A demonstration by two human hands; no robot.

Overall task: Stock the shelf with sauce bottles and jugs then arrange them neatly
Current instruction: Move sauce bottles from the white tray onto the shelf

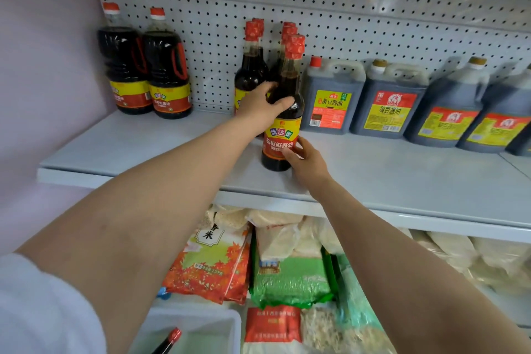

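While upright on shelf (402,169), bottle (283,123) between both hands

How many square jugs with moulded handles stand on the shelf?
4 at least: the red-capped jug beside the bottles, then three gold-capped jugs to its right. More may be hidden past the right edge.
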